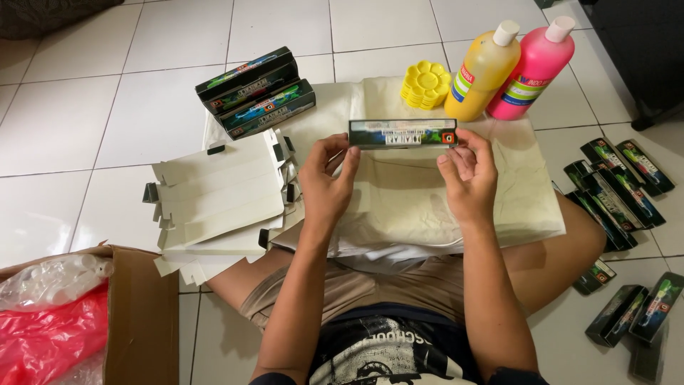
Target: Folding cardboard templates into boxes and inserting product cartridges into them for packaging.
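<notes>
- I see a long dark box (pixel 403 133) with a green-blue printed face, held level between both hands over the cream cloth.
- Two matching boxes (pixel 256 91) stacked at upper left.
- Flat white unfolded cartons (pixel 217 192) piled left of the cloth.
- Yellow bottle (pixel 484 71) and pink bottle (pixel 533 68), each with a banded label, at top right.
- More dark boxes (pixel 618 189) scattered on the tiles, right.
- Brown cardboard box (pixel 142 314), lower left.
</notes>
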